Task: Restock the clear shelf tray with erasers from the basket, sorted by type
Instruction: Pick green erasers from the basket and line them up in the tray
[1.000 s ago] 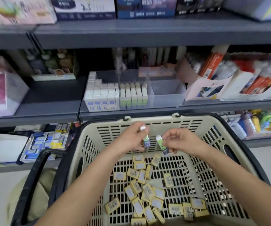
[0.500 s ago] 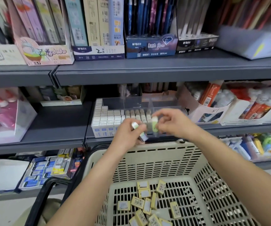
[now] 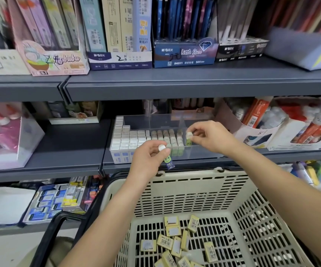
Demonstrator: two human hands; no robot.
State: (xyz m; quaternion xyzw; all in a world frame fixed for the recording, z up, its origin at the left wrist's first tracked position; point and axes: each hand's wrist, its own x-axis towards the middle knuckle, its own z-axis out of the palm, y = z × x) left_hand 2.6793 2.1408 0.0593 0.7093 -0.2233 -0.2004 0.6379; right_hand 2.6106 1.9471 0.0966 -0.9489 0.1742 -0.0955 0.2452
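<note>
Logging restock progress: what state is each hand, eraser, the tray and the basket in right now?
left hand, pinches green-sleeved eraser, short of the tray
right hand, pinches second eraser upright at the green row's end
clear tray, partly filled, white and green rows
basket, holds yellow erasers lying loose

Raises both hands from over the basket to shelf level. Now holds the right hand above the clear tray, its green eraser just beside the green row's right end. Brings the left hand before the tray's front wall, pinching the other green eraser.
</note>
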